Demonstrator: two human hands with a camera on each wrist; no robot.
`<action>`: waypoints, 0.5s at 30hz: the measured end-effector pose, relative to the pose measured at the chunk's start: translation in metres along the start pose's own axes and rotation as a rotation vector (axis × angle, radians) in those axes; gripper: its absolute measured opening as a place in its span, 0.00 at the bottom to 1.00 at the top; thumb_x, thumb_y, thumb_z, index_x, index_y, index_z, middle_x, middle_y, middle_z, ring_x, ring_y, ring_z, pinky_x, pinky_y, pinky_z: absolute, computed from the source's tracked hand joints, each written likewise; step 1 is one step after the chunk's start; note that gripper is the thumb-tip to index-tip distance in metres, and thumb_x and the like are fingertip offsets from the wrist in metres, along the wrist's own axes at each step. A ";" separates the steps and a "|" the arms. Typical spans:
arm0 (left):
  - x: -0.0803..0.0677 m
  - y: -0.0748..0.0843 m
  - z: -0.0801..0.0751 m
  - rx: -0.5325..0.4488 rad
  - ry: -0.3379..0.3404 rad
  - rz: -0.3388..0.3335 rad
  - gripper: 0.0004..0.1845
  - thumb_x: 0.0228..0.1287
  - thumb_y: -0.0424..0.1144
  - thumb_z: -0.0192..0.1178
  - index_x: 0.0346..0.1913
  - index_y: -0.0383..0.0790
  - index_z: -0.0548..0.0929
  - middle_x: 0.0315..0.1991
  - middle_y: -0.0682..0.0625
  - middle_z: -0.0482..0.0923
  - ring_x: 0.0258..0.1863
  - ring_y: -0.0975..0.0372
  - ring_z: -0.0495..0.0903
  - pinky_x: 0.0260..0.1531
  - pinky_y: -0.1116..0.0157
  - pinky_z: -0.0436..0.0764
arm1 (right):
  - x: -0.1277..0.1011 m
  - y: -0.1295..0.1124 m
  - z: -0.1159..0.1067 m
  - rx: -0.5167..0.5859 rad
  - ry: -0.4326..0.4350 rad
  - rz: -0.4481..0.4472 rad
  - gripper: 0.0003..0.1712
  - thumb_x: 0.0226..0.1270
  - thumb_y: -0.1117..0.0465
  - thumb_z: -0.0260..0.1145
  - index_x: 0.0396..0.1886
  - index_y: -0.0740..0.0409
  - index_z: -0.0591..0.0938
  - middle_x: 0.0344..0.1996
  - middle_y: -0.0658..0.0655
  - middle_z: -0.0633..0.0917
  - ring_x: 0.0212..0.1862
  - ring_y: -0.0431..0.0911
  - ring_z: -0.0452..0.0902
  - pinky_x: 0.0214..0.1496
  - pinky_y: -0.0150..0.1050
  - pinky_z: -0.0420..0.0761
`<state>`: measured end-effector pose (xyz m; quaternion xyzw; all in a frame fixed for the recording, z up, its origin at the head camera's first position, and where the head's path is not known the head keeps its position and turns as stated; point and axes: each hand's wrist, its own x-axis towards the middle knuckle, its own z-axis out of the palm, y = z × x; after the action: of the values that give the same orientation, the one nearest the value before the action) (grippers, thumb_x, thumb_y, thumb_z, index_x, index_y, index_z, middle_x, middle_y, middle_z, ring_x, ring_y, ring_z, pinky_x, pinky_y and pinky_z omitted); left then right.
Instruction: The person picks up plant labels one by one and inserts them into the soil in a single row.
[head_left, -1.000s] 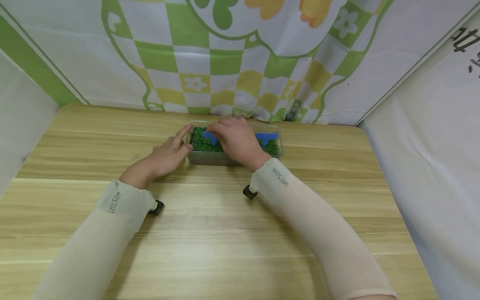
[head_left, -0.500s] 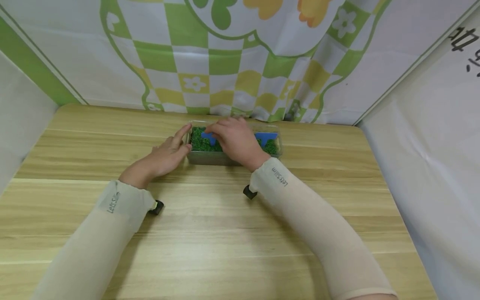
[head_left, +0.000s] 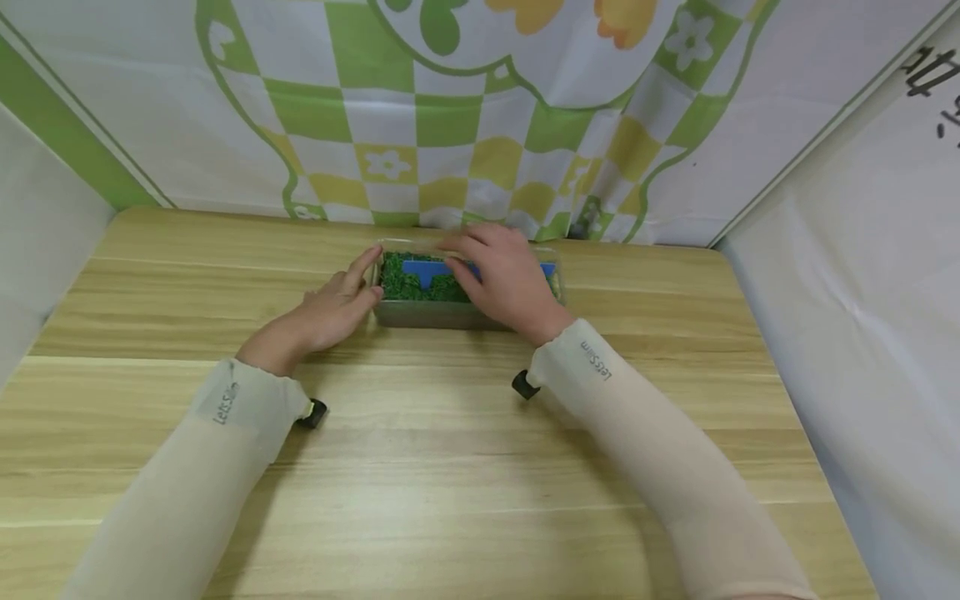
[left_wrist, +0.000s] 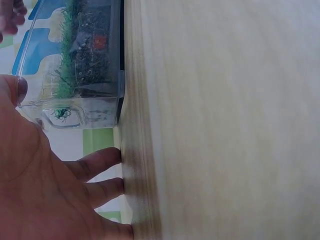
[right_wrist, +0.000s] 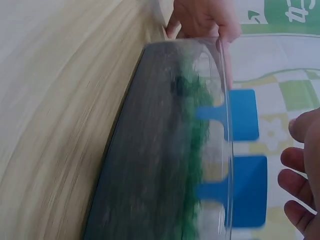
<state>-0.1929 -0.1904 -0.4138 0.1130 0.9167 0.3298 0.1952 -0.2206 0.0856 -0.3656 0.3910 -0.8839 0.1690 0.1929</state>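
Note:
A clear plastic box (head_left: 427,315) at the back of the table holds green artificial grass (head_left: 397,286) over dark material. Two blue T-shaped labels (right_wrist: 244,115) stand upright in the grass, their tops above the rim in the right wrist view. My left hand (head_left: 322,318) touches the box's left end with straight fingers; in the left wrist view, some fingertips (left_wrist: 114,156) rest on the table. Over the right part of the box, my right hand (head_left: 513,279) has loosely bent fingers holding nothing, apart from the labels. It partly hides the grass and labels in the head view.
The wooden table (head_left: 420,467) ends at a wall hung with a green-and-yellow checked cloth (head_left: 450,125), close behind the box. White sheets (head_left: 862,333) stand along the sides. A black wrist camera (head_left: 525,384) is strapped under the right wrist.
My right hand has let go of the left blue label and shifted right and slightly up, so more of that label shows. The left hand and box have stayed in place.

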 end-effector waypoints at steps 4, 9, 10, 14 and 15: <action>0.001 0.002 0.001 -0.008 -0.012 -0.001 0.34 0.77 0.63 0.28 0.75 0.76 0.23 0.78 0.33 0.50 0.79 0.38 0.38 0.64 0.25 0.29 | -0.020 0.013 -0.009 0.025 0.116 -0.024 0.13 0.74 0.57 0.64 0.52 0.55 0.86 0.44 0.55 0.87 0.45 0.51 0.82 0.51 0.48 0.79; 0.001 0.003 0.001 -0.017 -0.026 0.002 0.34 0.77 0.64 0.28 0.75 0.77 0.23 0.78 0.33 0.50 0.79 0.38 0.37 0.64 0.25 0.29 | -0.046 0.029 -0.019 0.052 0.182 -0.016 0.13 0.73 0.59 0.63 0.50 0.58 0.86 0.43 0.57 0.86 0.45 0.54 0.80 0.50 0.50 0.77; 0.001 0.003 0.001 -0.018 -0.026 0.001 0.34 0.77 0.64 0.28 0.75 0.77 0.22 0.78 0.33 0.50 0.79 0.38 0.37 0.63 0.25 0.28 | -0.050 0.032 -0.022 0.047 0.176 -0.006 0.14 0.73 0.58 0.62 0.51 0.58 0.86 0.44 0.58 0.85 0.46 0.54 0.79 0.51 0.50 0.77; -0.002 0.003 0.000 -0.035 -0.032 0.002 0.34 0.78 0.64 0.28 0.74 0.77 0.22 0.79 0.33 0.49 0.79 0.38 0.31 0.63 0.25 0.26 | -0.065 0.045 -0.029 0.008 0.144 0.052 0.17 0.74 0.58 0.62 0.55 0.59 0.85 0.47 0.59 0.85 0.49 0.55 0.79 0.54 0.51 0.76; -0.002 0.004 0.000 -0.040 -0.034 0.004 0.34 0.78 0.64 0.28 0.74 0.77 0.22 0.79 0.33 0.48 0.79 0.38 0.30 0.62 0.25 0.25 | -0.069 0.048 -0.030 0.001 0.140 0.067 0.17 0.73 0.58 0.62 0.56 0.59 0.84 0.49 0.59 0.85 0.50 0.56 0.79 0.56 0.51 0.77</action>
<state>-0.1907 -0.1886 -0.4107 0.1166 0.9063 0.3464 0.2123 -0.2081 0.1731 -0.3788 0.3487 -0.8808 0.2026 0.2482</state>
